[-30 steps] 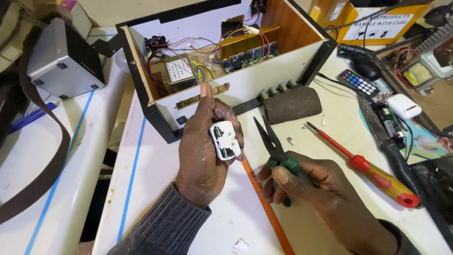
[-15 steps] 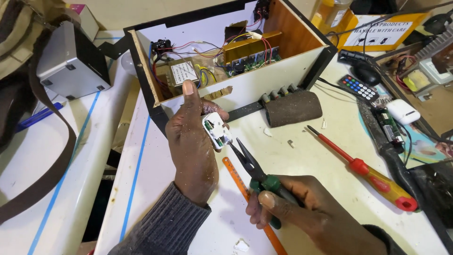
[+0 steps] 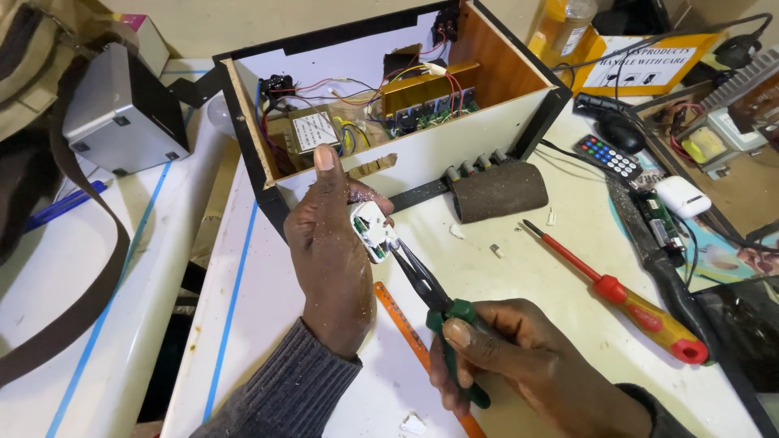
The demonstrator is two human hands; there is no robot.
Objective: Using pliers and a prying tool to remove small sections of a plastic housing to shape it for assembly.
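My left hand [image 3: 331, 251] is raised over the white table [image 3: 268, 284] and grips a small white plastic module [image 3: 372, 229] with a bit of green circuit board showing inside it. My right hand [image 3: 519, 365] holds green-handled long-nose pliers [image 3: 434, 300]. Their black tips touch the lower right edge of the module. An orange ruler [image 3: 406, 332] lies on the table under both hands.
An open wooden box [image 3: 406, 105] with wiring, a transformer and circuit boards stands just behind. A red-and-yellow screwdriver [image 3: 625, 296] lies to the right, with a brown sanding block [image 3: 499, 191], a remote control [image 3: 608, 156] and a white earbud case [image 3: 682, 196]. A grey metal box [image 3: 122, 113] sits far left.
My right hand has brought the pliers up and left, so the tips now touch the module. My left hand has turned the module towards them.
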